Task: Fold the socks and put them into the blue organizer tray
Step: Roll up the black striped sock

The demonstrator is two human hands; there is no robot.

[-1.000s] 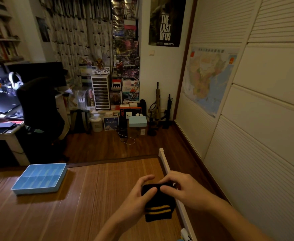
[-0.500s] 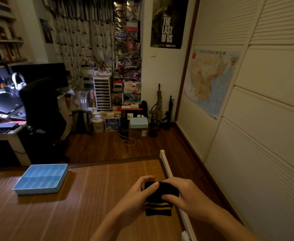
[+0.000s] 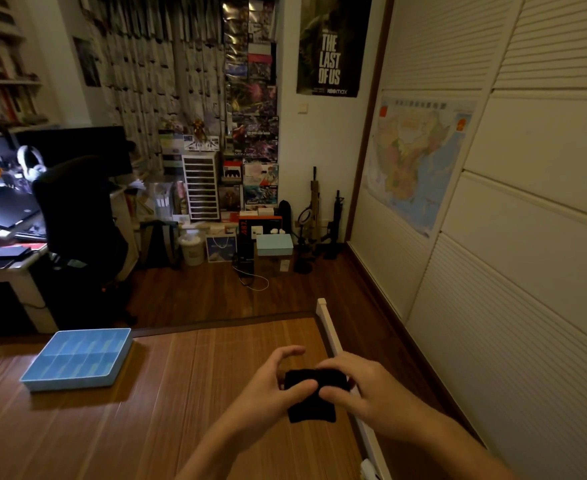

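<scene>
The black sock (image 3: 311,408) has turned since a second ago, its yellow stripes now out of sight. The left hand (image 3: 268,389) and right hand (image 3: 371,393) both pinch it, thumbs on top, above the wooden surface (image 3: 167,410); the blue organizer tray (image 3: 77,382) sits well apart to the left

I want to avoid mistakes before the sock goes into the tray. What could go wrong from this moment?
The left hand and right hand pinch the folded sock only by its upper part; if one lets go, the fold may open. The sock is close to the white rail at the surface's right edge, so a slip could send it to the floor. The tray lies far to the left, a long carry.
</scene>
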